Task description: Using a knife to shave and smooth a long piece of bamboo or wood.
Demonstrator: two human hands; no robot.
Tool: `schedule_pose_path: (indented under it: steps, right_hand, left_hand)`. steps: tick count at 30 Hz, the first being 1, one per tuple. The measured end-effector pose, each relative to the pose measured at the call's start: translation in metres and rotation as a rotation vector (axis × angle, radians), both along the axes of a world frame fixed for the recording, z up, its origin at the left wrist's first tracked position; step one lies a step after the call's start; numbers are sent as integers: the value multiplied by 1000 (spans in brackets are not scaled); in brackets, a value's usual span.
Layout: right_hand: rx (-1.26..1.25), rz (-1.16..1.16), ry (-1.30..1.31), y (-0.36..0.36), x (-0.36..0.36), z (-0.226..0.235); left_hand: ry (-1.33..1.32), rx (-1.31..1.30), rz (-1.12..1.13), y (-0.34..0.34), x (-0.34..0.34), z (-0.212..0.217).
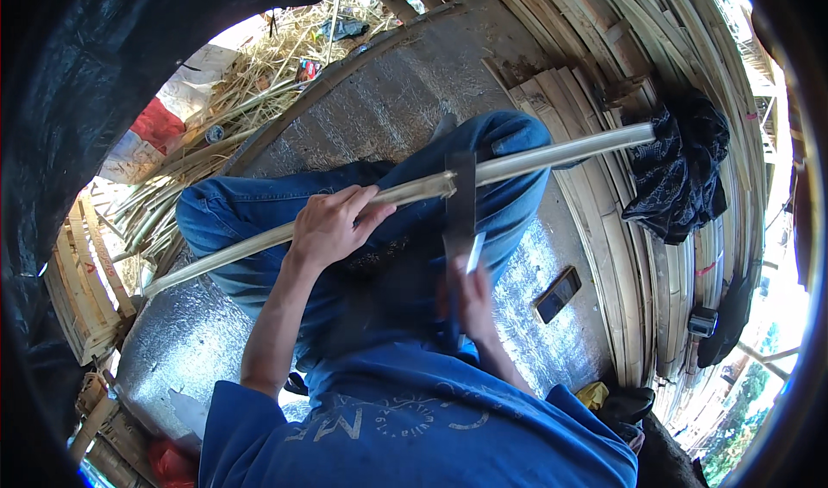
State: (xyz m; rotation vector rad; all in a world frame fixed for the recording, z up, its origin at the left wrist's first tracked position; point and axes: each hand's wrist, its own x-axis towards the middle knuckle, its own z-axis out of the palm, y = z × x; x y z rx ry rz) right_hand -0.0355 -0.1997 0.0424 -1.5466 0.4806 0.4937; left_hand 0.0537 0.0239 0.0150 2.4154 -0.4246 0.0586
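A long pale split-bamboo strip [561,154] lies slantwise across my crossed, jeans-clad legs, its right end higher in the picture. My left hand [332,228] is closed around it left of the middle. A broad dark knife blade [461,199] stands across the strip at a rough, notched joint to the right of that hand. My right hand [470,298], smeared by motion, grips the knife below the blade; the handle is mostly hidden by the fingers.
I sit on a shiny silver mat [379,109]. A phone [558,295] lies on it to my right. Stacked bamboo strips [617,255] line the right side, with a dark patterned cloth [686,165] over them. Bamboo scraps [250,100] pile up beyond the mat at the far left.
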Motion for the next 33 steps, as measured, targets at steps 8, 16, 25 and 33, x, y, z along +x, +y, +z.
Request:
schedule_pose_path:
  steps: [8, 16, 25, 33]
  right_hand:
    - [253, -445, -488, -54, 33, 51]
    - [133, -49, 84, 4, 13, 17]
    - [436, -1045, -499, -12, 19, 15]
    - [253, -425, -307, -52, 27, 37]
  left_hand:
    - [8, -9, 10, 2, -3, 7]
    - [-22, 31, -35, 4, -5, 3]
    - [58, 7, -4, -1, -1, 4]
    - [2, 9, 5, 6, -7, 2]
